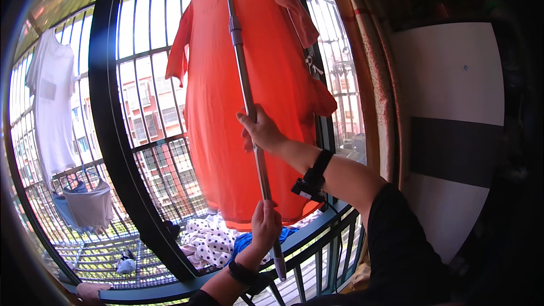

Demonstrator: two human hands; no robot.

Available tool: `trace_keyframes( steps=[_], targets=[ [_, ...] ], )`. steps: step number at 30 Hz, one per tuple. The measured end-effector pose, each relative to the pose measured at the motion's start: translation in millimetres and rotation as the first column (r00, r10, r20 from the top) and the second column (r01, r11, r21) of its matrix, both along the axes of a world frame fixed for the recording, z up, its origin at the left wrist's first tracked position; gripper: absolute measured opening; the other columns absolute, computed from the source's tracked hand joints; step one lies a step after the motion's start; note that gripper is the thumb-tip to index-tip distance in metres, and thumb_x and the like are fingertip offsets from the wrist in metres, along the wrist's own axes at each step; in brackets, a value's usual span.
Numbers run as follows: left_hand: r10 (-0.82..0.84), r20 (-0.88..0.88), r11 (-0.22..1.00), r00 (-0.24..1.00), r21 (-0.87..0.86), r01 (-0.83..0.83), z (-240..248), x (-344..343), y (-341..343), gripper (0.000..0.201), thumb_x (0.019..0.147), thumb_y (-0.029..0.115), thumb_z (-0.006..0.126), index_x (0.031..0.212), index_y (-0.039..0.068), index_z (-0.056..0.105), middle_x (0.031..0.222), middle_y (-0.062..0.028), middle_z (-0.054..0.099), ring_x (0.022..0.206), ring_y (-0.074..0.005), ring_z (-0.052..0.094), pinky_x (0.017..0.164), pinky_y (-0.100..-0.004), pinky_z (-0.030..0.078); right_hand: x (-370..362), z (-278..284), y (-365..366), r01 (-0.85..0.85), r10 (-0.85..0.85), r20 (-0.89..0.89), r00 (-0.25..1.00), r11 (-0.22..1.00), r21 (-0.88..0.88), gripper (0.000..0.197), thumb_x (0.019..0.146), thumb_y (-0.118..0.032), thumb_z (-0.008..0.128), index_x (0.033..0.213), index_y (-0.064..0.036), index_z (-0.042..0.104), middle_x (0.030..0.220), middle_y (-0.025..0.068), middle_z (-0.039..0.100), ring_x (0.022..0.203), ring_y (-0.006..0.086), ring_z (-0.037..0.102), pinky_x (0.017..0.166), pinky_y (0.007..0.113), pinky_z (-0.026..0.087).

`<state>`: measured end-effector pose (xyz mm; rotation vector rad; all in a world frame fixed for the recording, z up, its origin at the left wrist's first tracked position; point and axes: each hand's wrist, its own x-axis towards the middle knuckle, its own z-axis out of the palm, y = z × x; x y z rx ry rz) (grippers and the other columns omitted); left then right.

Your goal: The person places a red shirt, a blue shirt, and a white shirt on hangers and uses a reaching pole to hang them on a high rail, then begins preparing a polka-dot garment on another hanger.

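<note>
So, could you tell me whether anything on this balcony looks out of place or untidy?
Yes. Behind the orange shirt, a polka-dot cloth and a blue garment lie crumpled in a heap on the grille floor rather than hung. The shirt's right sleeve is flipped upward.

Both hands on metal pole (247,88), raised near-vertical. Right hand (262,130) grips mid-pole, left hand (265,224) grips near the lower end. Orange shirt (215,107) hangs just behind the pole. White shirt (51,102) hangs far left; polka-dot cloth (212,241) lies on the window grille (153,130).
</note>
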<state>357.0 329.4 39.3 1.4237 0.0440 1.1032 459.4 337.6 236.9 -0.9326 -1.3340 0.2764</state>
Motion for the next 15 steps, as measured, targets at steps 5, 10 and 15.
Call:
trace_keyframes(
  steps=[5,10,15],
  targets=[
    [-0.027,0.03,0.995,0.999,-0.09,0.03,11,24,24,0.034,0.097,0.039,0.035,0.089,0.007,0.045,0.05,0.0014,0.038,0.036,-0.0061,0.034,0.033,-0.0202,0.027,11,1,27,0.002,-0.006,0.075,0.997,0.999,0.05,0.028,0.092,-0.028,0.049,0.101,-0.0057,0.034,0.058,0.0085,0.048,0.038,0.0184,0.051,0.035,0.033,0.044],
    [-0.016,-0.005,0.998,1.0,-0.067,0.016,29,39,36,0.038,0.096,0.045,0.033,0.091,0.009,0.043,0.05,0.0012,0.036,0.036,-0.0066,0.034,0.034,-0.0212,0.027,26,17,48,0.028,-0.038,0.131,0.991,0.997,0.075,0.031,0.091,-0.029,0.05,0.1,-0.0035,0.035,0.061,0.0124,0.052,0.041,0.0226,0.053,0.035,0.035,0.044],
    [0.047,-0.018,0.993,0.999,-0.11,-0.048,44,32,40,0.041,0.094,0.048,0.033,0.09,0.008,0.043,0.05,0.0011,0.035,0.036,-0.0074,0.034,0.034,-0.0217,0.028,22,31,78,0.127,-0.162,0.204,0.965,0.977,0.171,0.033,0.091,-0.032,0.05,0.097,-0.0015,0.038,0.07,0.0182,0.056,0.048,0.0271,0.057,0.041,0.036,0.047]
  ],
)
